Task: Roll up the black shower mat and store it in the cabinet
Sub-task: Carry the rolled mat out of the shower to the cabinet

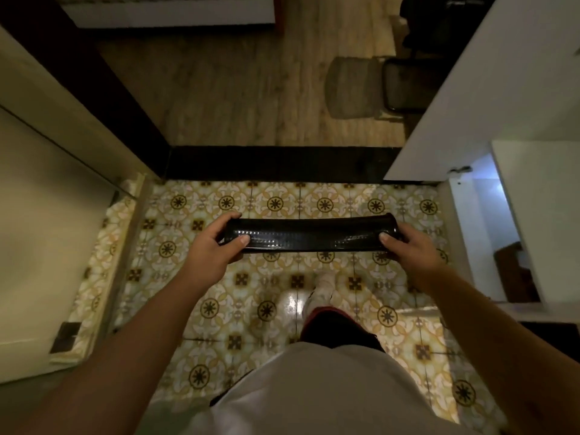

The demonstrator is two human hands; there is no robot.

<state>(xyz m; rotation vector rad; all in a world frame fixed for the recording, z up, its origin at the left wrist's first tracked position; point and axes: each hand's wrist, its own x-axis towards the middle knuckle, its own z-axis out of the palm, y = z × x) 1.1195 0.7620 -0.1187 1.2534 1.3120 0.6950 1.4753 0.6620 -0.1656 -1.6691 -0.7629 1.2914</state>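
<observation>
The black shower mat (310,233) is rolled into a long, shiny tube held level above the patterned tile floor (266,309). My left hand (216,243) grips its left end, thumb on top and fingers curled over the far side. My right hand (411,246) grips the right end the same way. At the right stands a white cabinet (514,215) with its door (464,98) swung open; the inside looks pale with something dark low down.
A white wall and door frame (47,215) close off the left. A dark threshold strip (276,163) separates the tiles from a wooden floor (235,89) beyond, where a grey stool (354,86) stands. My foot (323,287) is on the tiles below the mat.
</observation>
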